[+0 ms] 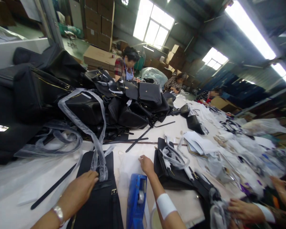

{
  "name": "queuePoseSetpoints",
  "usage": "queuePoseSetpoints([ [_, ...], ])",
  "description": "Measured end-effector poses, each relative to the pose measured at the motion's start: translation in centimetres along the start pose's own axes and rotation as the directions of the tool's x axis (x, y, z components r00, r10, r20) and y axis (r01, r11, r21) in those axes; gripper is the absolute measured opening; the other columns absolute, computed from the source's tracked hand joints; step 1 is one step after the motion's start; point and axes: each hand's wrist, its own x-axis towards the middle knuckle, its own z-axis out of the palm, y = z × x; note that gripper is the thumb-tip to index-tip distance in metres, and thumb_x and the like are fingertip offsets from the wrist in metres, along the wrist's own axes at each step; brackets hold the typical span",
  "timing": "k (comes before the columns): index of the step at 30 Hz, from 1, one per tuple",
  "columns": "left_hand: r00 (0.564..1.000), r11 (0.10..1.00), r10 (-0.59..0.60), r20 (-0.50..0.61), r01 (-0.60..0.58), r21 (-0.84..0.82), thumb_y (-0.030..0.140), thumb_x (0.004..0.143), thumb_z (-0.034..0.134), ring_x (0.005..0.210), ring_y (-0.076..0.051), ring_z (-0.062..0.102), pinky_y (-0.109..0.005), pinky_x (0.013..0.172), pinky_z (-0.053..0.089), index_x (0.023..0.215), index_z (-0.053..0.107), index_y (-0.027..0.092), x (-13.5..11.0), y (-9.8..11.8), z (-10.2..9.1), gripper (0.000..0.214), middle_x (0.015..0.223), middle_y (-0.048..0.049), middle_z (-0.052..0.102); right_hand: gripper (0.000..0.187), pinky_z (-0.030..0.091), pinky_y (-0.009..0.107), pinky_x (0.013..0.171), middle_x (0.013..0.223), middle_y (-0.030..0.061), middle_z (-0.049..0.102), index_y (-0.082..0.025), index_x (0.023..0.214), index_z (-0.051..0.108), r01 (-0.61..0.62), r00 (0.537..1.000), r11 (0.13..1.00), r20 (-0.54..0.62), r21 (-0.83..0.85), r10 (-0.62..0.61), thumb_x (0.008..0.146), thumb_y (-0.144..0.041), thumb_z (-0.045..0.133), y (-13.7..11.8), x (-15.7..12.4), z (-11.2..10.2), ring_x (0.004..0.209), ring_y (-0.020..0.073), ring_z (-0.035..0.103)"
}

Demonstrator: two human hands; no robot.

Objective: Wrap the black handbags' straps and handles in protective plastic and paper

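My left hand (79, 189) rests flat on a black leather bag (98, 197) lying on the white table, fingers together near a clear plastic strip (98, 149) draped over the bag. My right hand (146, 164) reaches forward over the table, fingers curled down on a thin sheet of white paper or plastic (130, 168); whether it grips the sheet I cannot make out. A white band sits on my right forearm. Between my arms stands a blue tape dispenser (136, 200). A second black bag (171, 168) with white wrapping lies just right of my right hand.
A big heap of black bags (85, 105) covers the left and far table. Loose black straps (139, 138) lie mid-table. Papers and plastic wraps (228, 152) litter the right side. Another person's hands (243, 210) work at the lower right. Three people sit at the far end.
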Motion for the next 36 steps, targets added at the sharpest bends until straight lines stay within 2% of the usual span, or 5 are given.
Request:
queuePoseSetpoints([
  [11, 0.986, 0.966, 0.088, 0.143, -0.12, 0.231, 0.02, 0.079, 0.054, 0.098, -0.023, 0.055, -0.036, 0.088, 0.039, 0.111, 0.056, 0.017, 11.6, 0.9, 17.4, 0.033, 0.106, -0.0099, 0.06, 0.017, 0.042, 0.023, 0.065, 0.087, -0.0004, 0.063, -0.022, 0.097, 0.061, 0.203, 0.965, 0.947, 0.113, 0.247, -0.237, 0.088, -0.02, 0.046, 2.7, 1.6, 0.6, 0.067, 0.0121, 0.059],
  [15, 0.989, 0.954, 0.076, 0.129, -0.11, 0.279, 0.024, 0.081, 0.055, 0.095, -0.026, 0.052, -0.039, 0.086, 0.039, 0.084, 0.06, 0.019, 12.0, 0.9, 18.2, 0.008, 0.094, -0.0077, 0.06, 0.021, 0.041, 0.025, 0.07, 0.085, 0.001, 0.063, -0.02, 0.099, 0.057, 0.202, 0.961, 0.944, 0.135, 0.262, -0.243, 0.079, -0.014, 0.054, 2.6, 2.3, 1.5, 0.075, 0.0156, 0.058],
  [21, 0.974, 0.937, 0.223, -0.048, -0.201, 0.285, 0.014, 0.082, 0.05, 0.127, -0.029, 0.034, -0.045, 0.104, 0.032, 0.081, 0.06, 0.018, 11.4, 0.1, 18.4, 0.011, 0.146, -0.0087, 0.028, 0.013, 0.038, 0.028, 0.079, 0.087, 0.0015, 0.061, -0.022, 0.09, 0.058, 0.31, 0.897, 0.858, 0.174, 0.409, -0.407, 0.083, -0.018, 0.048, 2.2, 1.4, 2.1, 0.086, 0.0177, 0.054],
  [27, 0.985, 0.923, 0.159, 0.07, -0.174, 0.342, 0.017, 0.084, 0.05, 0.115, -0.027, 0.044, -0.04, 0.098, 0.037, 0.079, 0.058, 0.019, 12.3, -1.4, 18.6, 0.009, 0.115, -0.0098, 0.056, 0.024, 0.036, 0.023, 0.05, 0.058, -0.0051, 0.052, -0.02, 0.08, 0.051, -0.252, 0.961, 0.752, 0.25, 0.609, 0.119, 0.082, -0.043, 0.045, 4.4, 3.7, 7.6, 0.052, 0.014, 0.049],
  [36, 0.991, 0.914, 0.124, 0.043, -0.131, 0.385, 0.016, 0.081, 0.051, 0.1, -0.026, 0.048, -0.039, 0.087, 0.039, 0.087, 0.058, 0.016, 12.9, -1.1, 18.3, 0.009, 0.098, -0.0097, 0.059, 0.028, 0.035, 0.026, 0.055, 0.063, -0.0016, 0.054, -0.021, 0.083, 0.047, -0.174, 0.982, 0.782, 0.044, 0.598, 0.185, 0.083, -0.048, 0.039, 2.4, 2.7, 6.5, 0.058, 0.0172, 0.051],
])
